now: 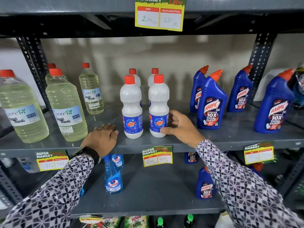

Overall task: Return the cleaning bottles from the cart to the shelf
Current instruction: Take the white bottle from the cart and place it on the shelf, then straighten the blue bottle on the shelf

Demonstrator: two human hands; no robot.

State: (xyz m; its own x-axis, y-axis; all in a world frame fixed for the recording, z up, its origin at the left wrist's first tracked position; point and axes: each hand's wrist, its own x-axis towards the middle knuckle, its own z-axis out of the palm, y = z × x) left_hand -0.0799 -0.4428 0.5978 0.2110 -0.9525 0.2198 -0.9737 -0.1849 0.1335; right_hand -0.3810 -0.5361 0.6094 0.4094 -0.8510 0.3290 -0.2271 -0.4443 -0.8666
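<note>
Two white Rin bottles with red caps stand upright at the front of the grey middle shelf [213, 137], with two more behind them. My right hand [179, 125] wraps around the base of the front right Rin bottle [158, 106], thumb on its label. My left hand [102, 137] lies flat, fingers together, on the shelf just left of the front left Rin bottle [131, 106], apart from it and holding nothing. The cart is out of view.
Clear liquid bleach bottles [65, 104] stand to the left and blue Harpic bottles [211, 102] to the right on the same shelf. Below are blue Colin spray bottles [113, 176] and a small Harpic bottle [205, 185]. Price tags hang on the shelf edges.
</note>
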